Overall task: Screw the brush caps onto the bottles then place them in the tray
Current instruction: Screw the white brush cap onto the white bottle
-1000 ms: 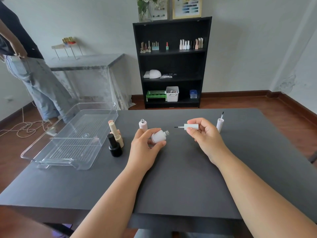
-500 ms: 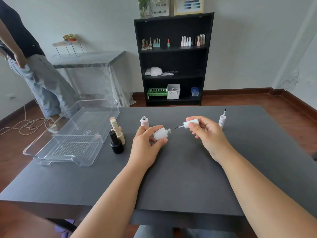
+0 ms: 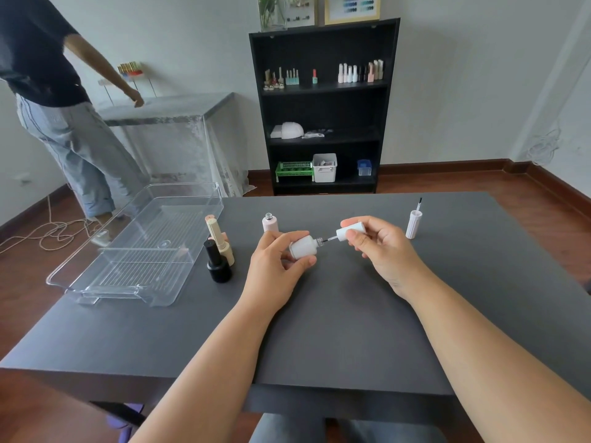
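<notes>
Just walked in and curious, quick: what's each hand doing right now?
Left hand: closed around a white bottle.
Right hand: closed on a brush cap, brush at the bottle's neck.

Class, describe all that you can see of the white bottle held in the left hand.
The white bottle is small, rounded and opaque, with a matte look and a narrow, silvery threaded neck. It is uncapped and lies tipped on its side above the dark table, neck pointing right. The left hand grips its body between thumb and fingers. The brush tip of the white cap, held by the right hand, is at or just inside the neck's opening.
</notes>
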A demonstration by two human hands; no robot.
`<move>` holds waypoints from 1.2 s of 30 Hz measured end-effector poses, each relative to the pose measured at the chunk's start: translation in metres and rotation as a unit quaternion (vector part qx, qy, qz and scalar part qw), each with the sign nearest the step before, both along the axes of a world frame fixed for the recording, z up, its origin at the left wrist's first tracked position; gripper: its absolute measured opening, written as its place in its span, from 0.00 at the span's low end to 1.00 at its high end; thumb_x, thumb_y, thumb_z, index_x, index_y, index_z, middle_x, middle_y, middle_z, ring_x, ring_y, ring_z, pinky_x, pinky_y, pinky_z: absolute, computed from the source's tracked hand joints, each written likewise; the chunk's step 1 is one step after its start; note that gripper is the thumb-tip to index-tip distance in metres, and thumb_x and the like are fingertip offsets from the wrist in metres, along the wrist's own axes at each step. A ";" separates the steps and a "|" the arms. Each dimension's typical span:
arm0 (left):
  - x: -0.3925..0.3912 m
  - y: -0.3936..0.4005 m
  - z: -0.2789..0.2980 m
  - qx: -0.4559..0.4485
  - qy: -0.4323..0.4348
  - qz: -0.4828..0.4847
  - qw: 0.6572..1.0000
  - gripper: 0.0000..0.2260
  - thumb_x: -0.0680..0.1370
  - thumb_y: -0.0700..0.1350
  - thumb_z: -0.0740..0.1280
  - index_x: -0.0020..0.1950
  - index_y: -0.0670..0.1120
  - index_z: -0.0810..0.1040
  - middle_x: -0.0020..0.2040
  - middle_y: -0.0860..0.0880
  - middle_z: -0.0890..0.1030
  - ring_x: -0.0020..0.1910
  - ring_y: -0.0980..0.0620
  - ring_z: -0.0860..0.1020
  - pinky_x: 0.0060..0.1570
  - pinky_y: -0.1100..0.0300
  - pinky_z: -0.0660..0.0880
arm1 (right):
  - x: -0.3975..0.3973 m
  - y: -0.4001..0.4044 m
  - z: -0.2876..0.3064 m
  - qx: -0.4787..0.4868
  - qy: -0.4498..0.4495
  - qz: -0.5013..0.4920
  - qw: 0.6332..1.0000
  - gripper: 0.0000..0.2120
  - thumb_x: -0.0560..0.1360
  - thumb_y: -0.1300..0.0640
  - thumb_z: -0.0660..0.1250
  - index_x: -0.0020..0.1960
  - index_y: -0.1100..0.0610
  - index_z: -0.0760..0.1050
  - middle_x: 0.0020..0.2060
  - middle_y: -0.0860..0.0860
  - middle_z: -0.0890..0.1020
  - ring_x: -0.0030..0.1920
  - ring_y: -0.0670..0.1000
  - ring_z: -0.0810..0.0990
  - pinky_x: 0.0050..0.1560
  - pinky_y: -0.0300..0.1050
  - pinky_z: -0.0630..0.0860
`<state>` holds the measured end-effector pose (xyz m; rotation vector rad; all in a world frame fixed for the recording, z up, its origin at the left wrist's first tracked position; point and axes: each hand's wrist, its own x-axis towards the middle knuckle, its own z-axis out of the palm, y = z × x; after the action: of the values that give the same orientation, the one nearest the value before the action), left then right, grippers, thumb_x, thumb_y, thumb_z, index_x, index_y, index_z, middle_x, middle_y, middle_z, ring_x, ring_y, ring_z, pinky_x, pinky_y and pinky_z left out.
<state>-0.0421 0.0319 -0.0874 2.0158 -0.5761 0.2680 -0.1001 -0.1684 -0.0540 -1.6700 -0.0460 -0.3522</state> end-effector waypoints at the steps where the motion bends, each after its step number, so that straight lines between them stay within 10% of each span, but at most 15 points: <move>1: 0.000 0.000 0.000 0.001 -0.002 -0.001 1.000 0.18 0.71 0.48 0.75 0.59 0.60 0.78 0.51 0.61 0.72 0.46 0.60 0.76 0.47 0.74 0.73 | 0.000 0.000 0.000 -0.003 0.001 0.003 1.000 0.06 0.77 0.58 0.67 0.49 0.48 0.80 0.34 0.39 0.81 0.36 0.37 0.75 0.39 0.27 0.70; 17: -0.009 -0.001 0.006 0.020 -0.031 -0.054 0.998 0.18 0.71 0.44 0.76 0.59 0.55 0.80 0.51 0.53 0.74 0.48 0.59 0.76 0.50 0.67 0.75 | -0.002 0.001 -0.006 -0.292 -0.048 -0.016 0.955 0.11 0.73 0.65 0.70 0.52 0.52 0.80 0.44 0.47 0.78 0.39 0.45 0.75 0.43 0.32 0.70; 36: -0.013 -0.001 0.010 0.018 -0.016 -0.071 0.997 0.19 0.70 0.44 0.77 0.59 0.56 0.80 0.50 0.50 0.75 0.45 0.56 0.77 0.49 0.66 0.75 | 0.000 0.003 -0.010 -0.184 0.054 0.026 0.981 0.12 0.81 0.45 0.55 0.58 0.42 0.75 0.37 0.47 0.84 0.35 0.41 0.79 0.44 0.36 0.74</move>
<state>-0.0554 0.0304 -0.0769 1.9977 -0.7459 0.2057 -0.0999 -0.1654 -0.0636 -2.0472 -0.0786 -0.2211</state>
